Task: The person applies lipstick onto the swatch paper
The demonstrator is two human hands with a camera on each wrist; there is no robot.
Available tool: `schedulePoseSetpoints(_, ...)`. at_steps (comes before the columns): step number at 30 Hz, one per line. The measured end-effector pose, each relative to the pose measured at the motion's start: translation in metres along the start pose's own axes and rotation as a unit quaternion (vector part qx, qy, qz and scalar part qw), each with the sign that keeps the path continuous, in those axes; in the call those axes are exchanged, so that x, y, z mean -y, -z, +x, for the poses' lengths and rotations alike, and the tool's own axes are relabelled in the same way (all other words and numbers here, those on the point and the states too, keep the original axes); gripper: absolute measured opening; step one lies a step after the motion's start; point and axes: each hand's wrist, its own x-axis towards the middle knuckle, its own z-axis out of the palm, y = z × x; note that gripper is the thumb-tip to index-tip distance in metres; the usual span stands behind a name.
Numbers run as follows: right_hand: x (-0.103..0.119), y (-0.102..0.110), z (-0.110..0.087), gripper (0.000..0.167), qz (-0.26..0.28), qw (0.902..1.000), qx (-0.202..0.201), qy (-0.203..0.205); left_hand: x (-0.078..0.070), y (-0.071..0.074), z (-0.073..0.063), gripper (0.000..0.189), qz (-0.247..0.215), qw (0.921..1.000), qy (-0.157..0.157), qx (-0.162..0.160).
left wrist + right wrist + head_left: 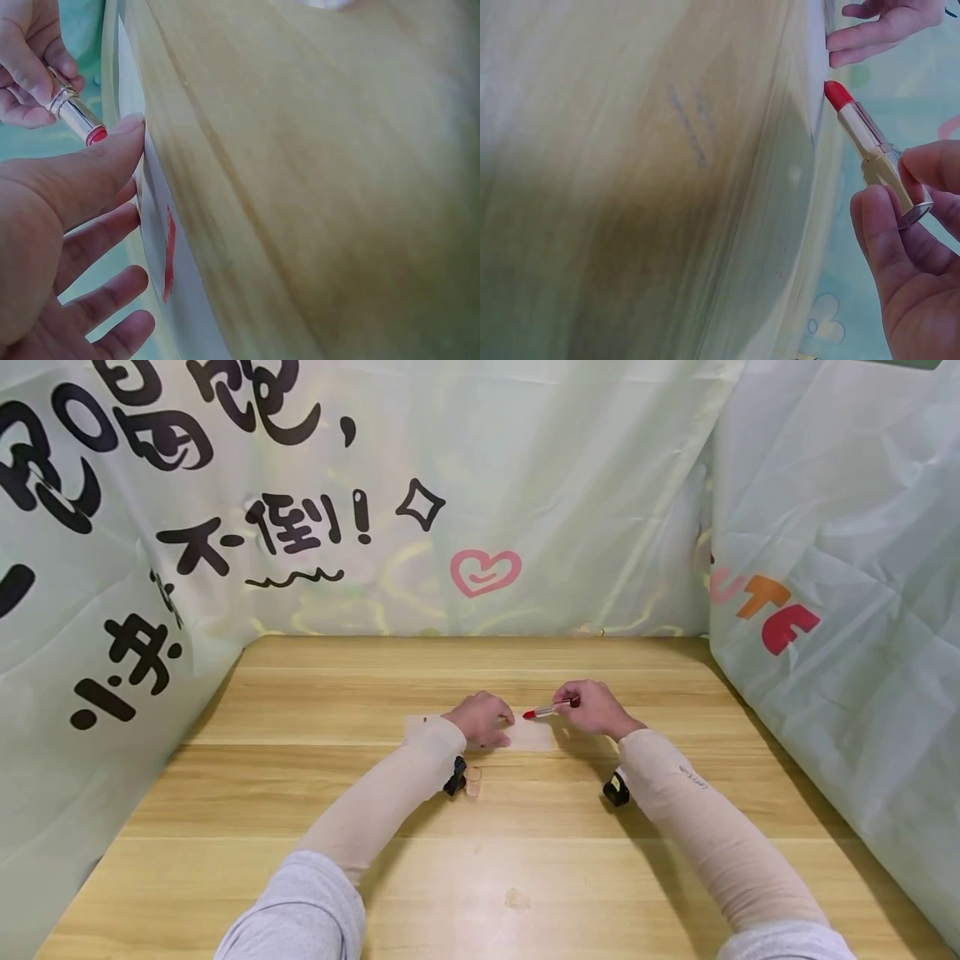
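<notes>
A lipstick (871, 150) with a red bullet and a gold and silver tube is pinched between the thumb and fingers of my right hand (594, 707). Its red tip points left, close over a white strip of paper (534, 739) on the table. My left hand (482, 720) rests on that paper, fingers spread and relaxed, thumb tip at the paper's edge. In the left wrist view a red smear (169, 255) marks the paper beside the fingers. The left forearm and hand hide the paper's middle part in the head view.
Below the left hand, a small pinkish, translucent piece (473, 781) lies on the wooden table (480, 877). Cloth hangings with printed lettering (360, 518) stand behind the table and along both sides. A black wrist camera (617, 789) is strapped under the right sleeve.
</notes>
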Motion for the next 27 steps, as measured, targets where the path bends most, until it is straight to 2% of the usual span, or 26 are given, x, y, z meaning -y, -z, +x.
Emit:
schedulePoseSetpoints(18,0.0023,0.0003,-0.0060,0.007,0.007,0.9999,0.012,0.006,0.0007,-0.0003,0.0000,0.037,0.011,0.9998,-0.015,0.000)
schedulePoseSetpoints(27,0.0029,0.0025,-0.0086,0.006,0.003,0.9997,0.014,0.022,-0.0003,0.0005,-0.0013,0.038,0.012,0.9999,-0.010,-0.001)
